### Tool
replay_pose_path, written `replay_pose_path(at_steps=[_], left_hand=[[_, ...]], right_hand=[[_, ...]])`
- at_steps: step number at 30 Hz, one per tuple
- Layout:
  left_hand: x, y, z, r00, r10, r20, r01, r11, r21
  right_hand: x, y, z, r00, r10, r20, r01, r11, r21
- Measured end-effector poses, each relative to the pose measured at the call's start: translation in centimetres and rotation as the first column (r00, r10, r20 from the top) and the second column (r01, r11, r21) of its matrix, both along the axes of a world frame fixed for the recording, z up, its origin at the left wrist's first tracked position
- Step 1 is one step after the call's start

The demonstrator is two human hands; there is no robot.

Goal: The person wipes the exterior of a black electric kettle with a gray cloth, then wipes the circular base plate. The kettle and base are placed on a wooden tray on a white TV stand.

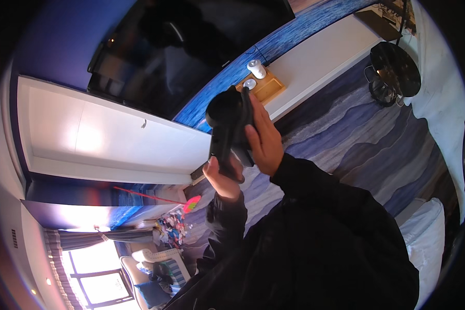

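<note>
A dark, glossy black device point(228, 124) with a rounded upper end is held up before me, near the middle of the view; its exact kind cannot be told. My left hand point(224, 179) grips its lower end, thumb on the near side. Along its right side lies my right hand point(264, 137), fingers pointing up and pressed against it. Behind its top, a wooden tray point(273, 91) on a white ledge holds a white cylindrical container point(256, 69) and a small white round item point(249, 84). Black sleeves cover both forearms.
A large television point(186, 50) hangs on the blue wall above the ledge point(325, 50). A round black table point(395, 69) stands at right near white bedding point(426, 240). Lower left are an armchair point(133, 271) with a blue cushion point(153, 294), a curtained window and a colourful pile point(174, 228).
</note>
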State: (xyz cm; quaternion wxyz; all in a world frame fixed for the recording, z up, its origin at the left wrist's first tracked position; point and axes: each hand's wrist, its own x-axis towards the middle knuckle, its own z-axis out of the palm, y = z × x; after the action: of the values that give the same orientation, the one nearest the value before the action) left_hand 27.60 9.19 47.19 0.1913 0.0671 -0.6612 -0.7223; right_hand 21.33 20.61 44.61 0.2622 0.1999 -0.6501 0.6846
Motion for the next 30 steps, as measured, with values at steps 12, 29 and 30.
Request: replay_pose_path(at_steps=[12,29,30], left_hand=[[-3.5,3.5,8.8,0.976,-0.021,-0.216,-0.044,0.955,-0.294],[-4.5,3.6,8.0,0.999,-0.043,-0.012,0.042,0.999,-0.026],[-4.2,4.0,7.6,0.998,-0.056,-0.001,0.056,0.998,-0.01]], right_hand=[[-3.7,3.1,0.2,0.997,0.008,-0.075,-0.005,0.999,0.051],[-5.1,5.7,1.2,0.976,-0.041,-0.213,0.027,0.997,-0.069],[-4.7,6.5,2.7,0.965,-0.048,-0.257,0.031,0.997,-0.068]])
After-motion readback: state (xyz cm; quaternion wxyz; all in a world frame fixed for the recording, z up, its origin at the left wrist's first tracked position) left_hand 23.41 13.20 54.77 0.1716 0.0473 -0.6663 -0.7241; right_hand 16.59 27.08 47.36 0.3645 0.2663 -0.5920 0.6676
